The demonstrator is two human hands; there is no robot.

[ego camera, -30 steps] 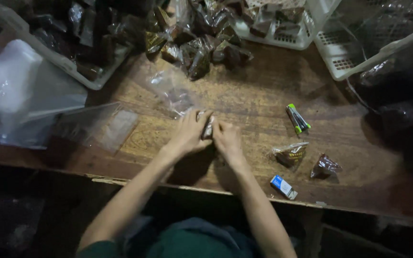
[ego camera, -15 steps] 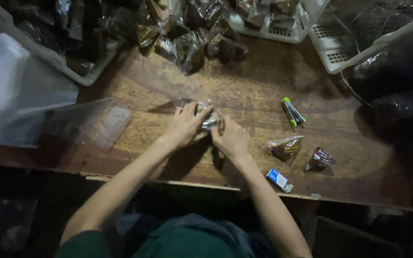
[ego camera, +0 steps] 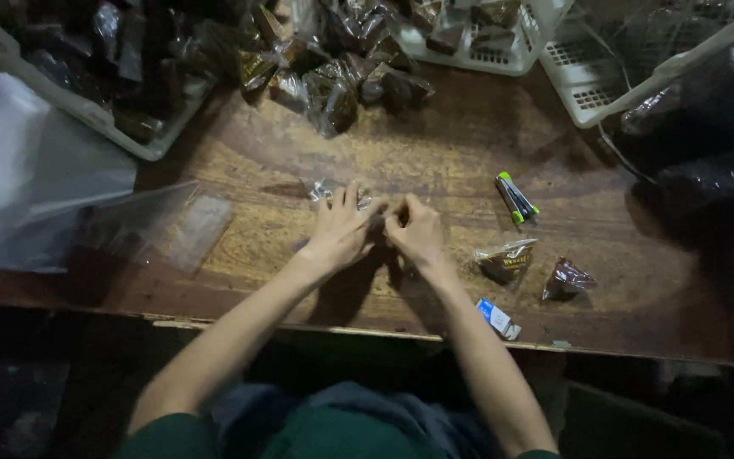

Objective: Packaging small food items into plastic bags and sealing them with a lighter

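My left hand and my right hand meet at the middle of a worn wooden table. Both grip a small clear plastic packet whose crinkled end sticks out past my left fingers. What is inside the packet is hidden by my hands. A heap of dark wrapped packets lies at the far side of the table, just beyond my hands.
Two green-capped markers lie right of my hands. Nearer the front edge sit a gold-printed packet, a dark red packet and a small blue-white item. White baskets stand at the back. Clear bags lie left.
My hands stay together on the packet and have shifted slightly. The camera view has moved a little, so the table appears lower and closer.
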